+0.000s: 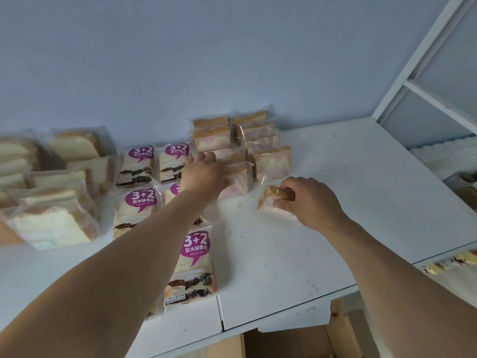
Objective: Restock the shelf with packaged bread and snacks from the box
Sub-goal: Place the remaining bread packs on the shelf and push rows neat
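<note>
We hold a wrapped bread slice (271, 201) on the white shelf (361, 202), right hand (309, 202) pinching it, likely to continue the pink-swirl rows (258, 143). Our left hand (204, 174) curls against the nearest packet (238, 182), probably steadying it beside the purple-label packs (139, 161).

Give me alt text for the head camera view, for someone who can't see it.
A person's right hand pinches a clear-wrapped pink swirl bread pack on a white shelf, while the left hand grips another pack in the pink swirl bread rows. To the left lie purple-label "3+2" bread packs and plain white bread packs.
</note>
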